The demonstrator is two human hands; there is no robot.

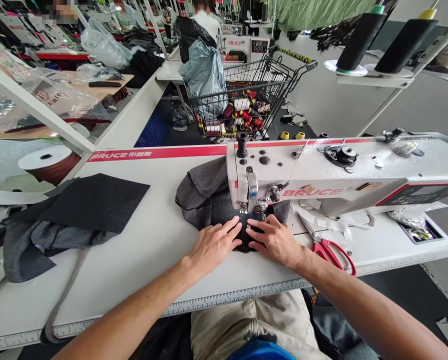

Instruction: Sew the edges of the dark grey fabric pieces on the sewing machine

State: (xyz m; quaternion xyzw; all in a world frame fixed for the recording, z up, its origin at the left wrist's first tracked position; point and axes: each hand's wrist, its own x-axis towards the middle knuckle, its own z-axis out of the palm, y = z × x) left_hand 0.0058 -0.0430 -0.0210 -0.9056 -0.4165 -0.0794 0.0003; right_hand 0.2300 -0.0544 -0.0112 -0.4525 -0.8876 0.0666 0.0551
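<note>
Both hands flat and open on a small dark fabric piece (242,227) at the needle end of the sewing machine (321,180): left hand (214,244) and right hand (274,241) side by side, fingertips almost meeting, pressing down rather than gripping. Fabric piece partly under the machine head, the rest of the same grey cloth bunched behind and to the left of it (199,192). Needle and presser foot mostly hidden by the head, so cannot tell whether the foot is down.

Red-handled scissors (331,250) just beside the right wrist on the table (152,260), among white paper scraps. Stack of dark cut pieces (88,202) well apart to the left, one end hanging over the table edge. Shopping cart (246,100) of thread spools beyond the table.

Likely risks, judged from this layout: fingertips very near the needle area, so a sudden feed could draw a finger in. Bunched cloth behind the head could drag or fold under and get stitched into the seam. Uneven pressure between the two hands could skew the piece and bend the stitch line. Right forearm sweeping back could knock the scissors off the edge.
</note>
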